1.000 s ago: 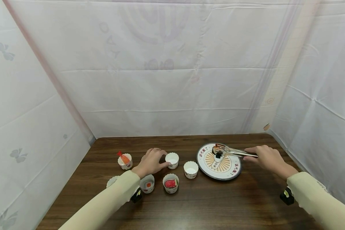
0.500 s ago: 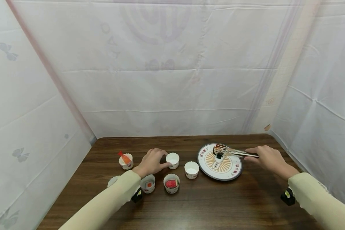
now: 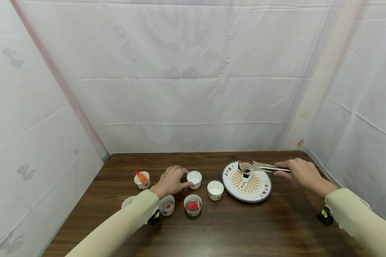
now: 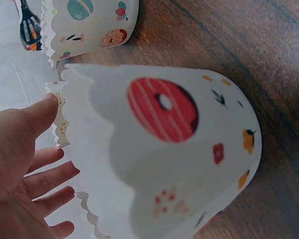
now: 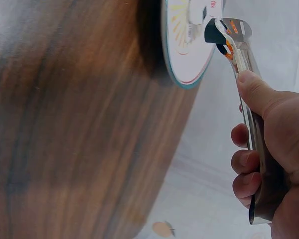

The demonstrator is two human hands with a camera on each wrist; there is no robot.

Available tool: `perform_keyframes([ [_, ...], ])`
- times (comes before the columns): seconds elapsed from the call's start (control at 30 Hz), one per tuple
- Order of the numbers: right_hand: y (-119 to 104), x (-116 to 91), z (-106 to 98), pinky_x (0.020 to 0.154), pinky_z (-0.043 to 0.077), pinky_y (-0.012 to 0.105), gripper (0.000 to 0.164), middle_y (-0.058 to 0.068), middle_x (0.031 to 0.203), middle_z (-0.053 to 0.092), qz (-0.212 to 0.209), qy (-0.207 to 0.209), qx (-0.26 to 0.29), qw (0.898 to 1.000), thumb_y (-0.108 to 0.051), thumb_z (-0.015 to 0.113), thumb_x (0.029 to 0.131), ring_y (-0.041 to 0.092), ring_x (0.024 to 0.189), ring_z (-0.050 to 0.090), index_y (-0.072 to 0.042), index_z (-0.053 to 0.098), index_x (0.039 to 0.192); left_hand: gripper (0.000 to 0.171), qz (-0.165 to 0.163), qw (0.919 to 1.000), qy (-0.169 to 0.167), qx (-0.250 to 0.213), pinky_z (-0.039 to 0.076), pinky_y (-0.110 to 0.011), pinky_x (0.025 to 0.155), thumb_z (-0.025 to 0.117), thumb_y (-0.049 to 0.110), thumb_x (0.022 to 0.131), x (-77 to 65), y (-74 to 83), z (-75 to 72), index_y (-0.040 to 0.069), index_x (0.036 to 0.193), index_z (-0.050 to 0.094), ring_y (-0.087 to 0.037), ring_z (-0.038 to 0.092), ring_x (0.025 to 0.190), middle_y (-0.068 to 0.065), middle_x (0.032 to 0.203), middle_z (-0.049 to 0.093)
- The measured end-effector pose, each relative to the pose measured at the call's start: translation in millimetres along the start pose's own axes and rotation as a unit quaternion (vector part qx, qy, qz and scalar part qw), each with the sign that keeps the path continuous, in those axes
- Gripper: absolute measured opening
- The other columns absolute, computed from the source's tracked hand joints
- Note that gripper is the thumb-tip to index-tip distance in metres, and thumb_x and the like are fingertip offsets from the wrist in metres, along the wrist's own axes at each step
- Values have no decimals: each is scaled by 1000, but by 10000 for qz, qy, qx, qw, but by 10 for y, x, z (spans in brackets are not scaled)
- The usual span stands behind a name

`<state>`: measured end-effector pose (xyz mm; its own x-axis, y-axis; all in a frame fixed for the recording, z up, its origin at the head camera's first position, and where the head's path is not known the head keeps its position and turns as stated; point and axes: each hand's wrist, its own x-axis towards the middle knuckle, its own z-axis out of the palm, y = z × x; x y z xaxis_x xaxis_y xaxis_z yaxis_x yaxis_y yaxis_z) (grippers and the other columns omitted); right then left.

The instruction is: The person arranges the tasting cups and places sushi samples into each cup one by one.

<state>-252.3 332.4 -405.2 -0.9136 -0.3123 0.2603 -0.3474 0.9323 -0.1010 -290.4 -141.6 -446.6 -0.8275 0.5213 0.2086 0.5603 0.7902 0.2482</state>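
My left hand (image 3: pixel 171 181) holds a white scalloped paper baking cup (image 3: pixel 195 182) between thumb and fingers at its rim. In my right hand (image 3: pixel 300 175) is a pair of metal serving tongs (image 3: pixel 263 167), gripped along the handles. Between the tongs' ends sits a sushi piece (image 5: pixel 215 33) with black seaweed, white rice and orange bits, partly hidden by the metal. This is held over a white plate (image 3: pixel 260 186) with red characters and a yellow sunburst. A white nigiri with a black band (image 3: pixel 245 177) lies on the plate under the tongs' ends.
An unheld paper cup (image 3: pixel 215 191) stands left of the plate. Nearer cups contain a red-topped sushi (image 3: pixel 192 205) and a piece with an orange centre (image 3: pixel 168 206). At the left, another cup holds a shrimp piece (image 3: pixel 142 177). A cup (image 3: pixel 127 201) is partly behind the left sleeve.
The right hand and tongs have risen slightly, carrying the seaweed sushi piece a little up from the plate. The left hand stays at the same cup.
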Motion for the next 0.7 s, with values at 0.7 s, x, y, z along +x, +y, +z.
perform_keyframes([
  [0.7,-638,370,-75,44,33,28,41,12,116,75,-862,75,457,9952,-42,73,95,5,57,52,-16,75,126,43,50,9999,-131,81,39,-60,110,78,35,93,24,55,-18,2,120,73,-37,60,124,-12,119,73],
])
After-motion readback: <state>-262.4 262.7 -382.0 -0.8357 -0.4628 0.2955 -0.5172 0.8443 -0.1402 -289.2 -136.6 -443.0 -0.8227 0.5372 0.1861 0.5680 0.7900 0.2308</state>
